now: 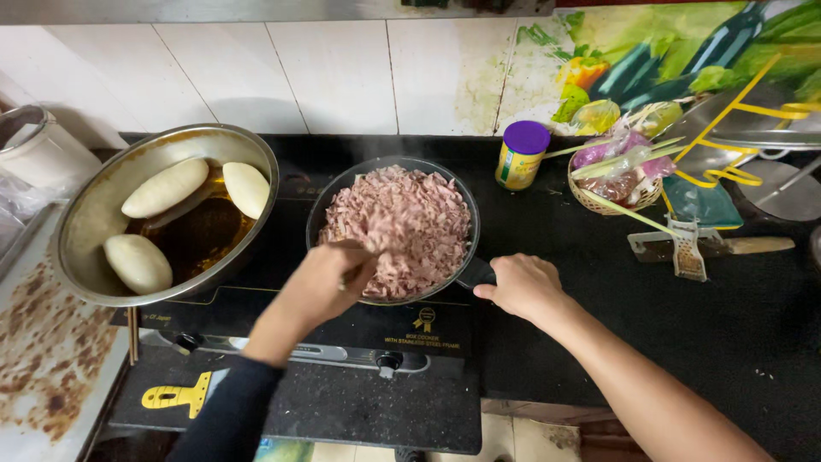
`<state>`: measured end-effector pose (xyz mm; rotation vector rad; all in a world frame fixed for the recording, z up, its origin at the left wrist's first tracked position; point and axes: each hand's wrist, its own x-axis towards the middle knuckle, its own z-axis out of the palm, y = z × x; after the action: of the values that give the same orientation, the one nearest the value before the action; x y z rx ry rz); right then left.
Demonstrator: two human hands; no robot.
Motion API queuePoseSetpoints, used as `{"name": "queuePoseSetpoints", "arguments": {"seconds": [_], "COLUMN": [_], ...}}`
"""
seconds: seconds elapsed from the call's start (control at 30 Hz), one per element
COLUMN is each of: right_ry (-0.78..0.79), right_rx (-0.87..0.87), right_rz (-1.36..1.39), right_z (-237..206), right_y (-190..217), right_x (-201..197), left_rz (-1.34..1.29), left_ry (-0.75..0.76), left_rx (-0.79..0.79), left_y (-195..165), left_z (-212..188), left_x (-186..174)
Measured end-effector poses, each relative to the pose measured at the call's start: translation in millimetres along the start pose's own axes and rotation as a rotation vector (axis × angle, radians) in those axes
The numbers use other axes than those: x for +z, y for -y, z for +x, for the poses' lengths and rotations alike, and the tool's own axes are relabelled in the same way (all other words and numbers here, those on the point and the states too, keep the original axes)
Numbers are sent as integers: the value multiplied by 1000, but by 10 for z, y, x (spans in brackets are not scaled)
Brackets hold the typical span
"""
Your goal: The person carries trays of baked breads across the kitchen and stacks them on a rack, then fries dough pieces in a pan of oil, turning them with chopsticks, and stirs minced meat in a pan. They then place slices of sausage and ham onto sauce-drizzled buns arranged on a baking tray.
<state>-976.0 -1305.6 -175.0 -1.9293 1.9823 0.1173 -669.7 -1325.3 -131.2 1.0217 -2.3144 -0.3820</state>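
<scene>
Stirring chopped pink meat (402,224), the left hand (321,282) curls around what may be a utensil at the pan's (329,192) seven o'clock. The right hand (523,285) clamps the handle at four o'clock. The centre-stove pan likely handles hot and heavy.

Pink chopped meat (402,224) in a black pan (466,269), yellow jar (520,156) with purple lid.
</scene>
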Motion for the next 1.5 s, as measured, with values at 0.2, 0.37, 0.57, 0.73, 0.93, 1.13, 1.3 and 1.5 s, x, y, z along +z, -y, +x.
{"name": "queuePoseSetpoints", "arguments": {"seconds": [0.2, 0.37, 0.57, 0.73, 0.93, 1.13, 1.3, 1.5], "right_ry": [-20, 57, -54, -8, -26, -54, -117, -118], "right_rx": [-18, 23, -22, 13, -12, -21, -40, -52], "right_rz": [-6, -12, 28, 39, 23, 4, 26, 50], "right_z": [-19, -37, -74, -71, -55, -121, -170, -178], "right_y": [-34, -72, -109, -114, -139, -83, -46, -70], "right_x": [3, 4, 23, 34, 32, 6, -11, -5], "left_rz": [50, -18, 36, 29, 0, 68, 53, -117], "left_ry": [79, 94, -40, 67, 148, -173, -208, 98], "left_rx": [-112, 109, -34, -161, -34, 62, -3, 67], "left_y": [-489, -581, 144, 45, -162, 281, 568, 296], "left_z": [43, 97, 303, 360, 238, 813, 935, 536], "left_x": [-490, 44, 270, 509, -80, -81, 482, 29]}}
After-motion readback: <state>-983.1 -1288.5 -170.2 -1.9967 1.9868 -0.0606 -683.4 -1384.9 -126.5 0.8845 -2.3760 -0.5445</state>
